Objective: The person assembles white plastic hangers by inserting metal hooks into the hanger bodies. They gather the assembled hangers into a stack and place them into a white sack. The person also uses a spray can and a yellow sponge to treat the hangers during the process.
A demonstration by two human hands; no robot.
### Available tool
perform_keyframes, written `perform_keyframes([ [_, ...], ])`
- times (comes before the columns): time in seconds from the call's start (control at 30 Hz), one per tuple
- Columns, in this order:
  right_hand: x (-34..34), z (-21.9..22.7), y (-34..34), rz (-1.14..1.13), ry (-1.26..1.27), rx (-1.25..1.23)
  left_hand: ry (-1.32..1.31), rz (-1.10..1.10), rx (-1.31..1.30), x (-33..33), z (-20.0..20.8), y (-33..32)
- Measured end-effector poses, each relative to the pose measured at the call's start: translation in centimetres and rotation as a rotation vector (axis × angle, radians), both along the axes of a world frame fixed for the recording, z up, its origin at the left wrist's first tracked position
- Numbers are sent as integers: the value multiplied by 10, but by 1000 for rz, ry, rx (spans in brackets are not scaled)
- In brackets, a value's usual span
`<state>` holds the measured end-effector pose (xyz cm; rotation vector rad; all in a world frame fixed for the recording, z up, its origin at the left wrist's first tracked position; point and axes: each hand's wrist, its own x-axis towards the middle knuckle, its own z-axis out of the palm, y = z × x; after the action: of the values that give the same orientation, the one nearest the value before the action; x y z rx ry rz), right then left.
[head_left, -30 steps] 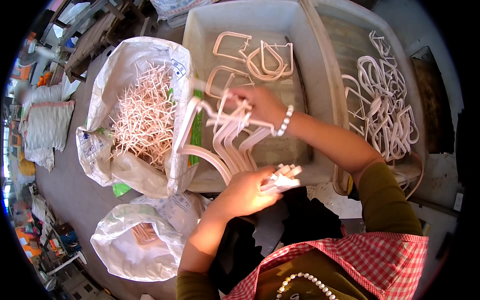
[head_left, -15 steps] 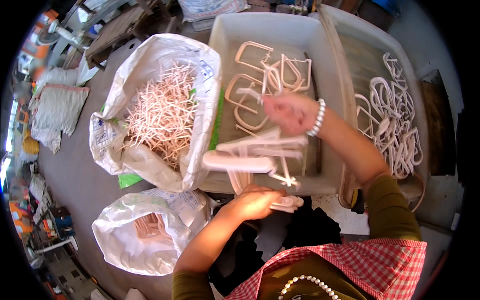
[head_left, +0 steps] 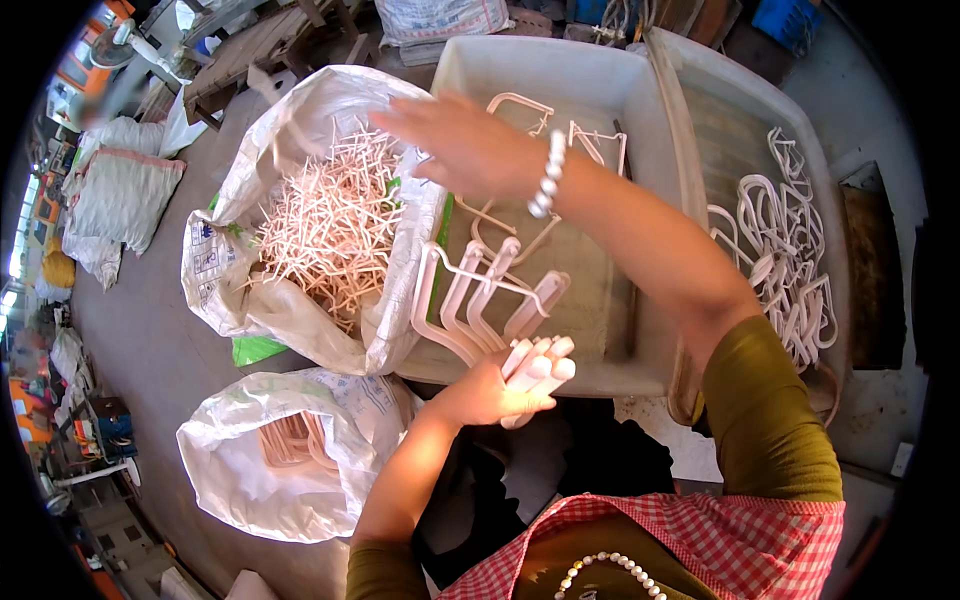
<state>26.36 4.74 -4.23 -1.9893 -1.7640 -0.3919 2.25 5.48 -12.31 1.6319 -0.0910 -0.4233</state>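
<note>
My left hand (head_left: 475,392) is closed round a bundle of several pale pink U-shaped plastic handles (head_left: 458,305), with thin runner strips still across some of them. The bundle stands over the near edge of the left tub (head_left: 560,385). Over the gap between that tub and the large white sack (head_left: 215,270), my right hand (head_left: 465,145) is stretched out, fingers extended and empty. A smeared pale piece (head_left: 290,135) is in the air just past its fingertips. Thin pink plastic scraps (head_left: 335,225) fill the sack. More pink handles (head_left: 525,103) lie loose in the left tub.
To the right, a second tub (head_left: 690,130) holds a heap of white looped handles (head_left: 785,250). A smaller white sack (head_left: 230,480) at the near left contains stacked pink handles (head_left: 290,445). Full sacks (head_left: 130,195) lie on the floor at far left, near a wooden bench (head_left: 245,50).
My right hand has swung from over the left tub leftward to the large sack and opened, letting go of a pale piece. The left hand's bundle has turned more upright.
</note>
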Motion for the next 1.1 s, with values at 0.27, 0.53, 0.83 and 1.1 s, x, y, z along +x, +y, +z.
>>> perform_keyframes([
  [0.27, -32, -57, -58, 569, -160, -149, 35, -154, -47, -8, 8, 2],
  [0.53, -70, -10, -63, 132, 1774, 119, -172, -232, 398, -17, -8, -33],
  [0.83, -97, 24, -66, 323, 2552, -382, -474, 14, 907, -15, -46, -14],
  [1.1, -21, 97, -35, 298, 984, 623, -690, 279, 874, -10, -21, -4],
])
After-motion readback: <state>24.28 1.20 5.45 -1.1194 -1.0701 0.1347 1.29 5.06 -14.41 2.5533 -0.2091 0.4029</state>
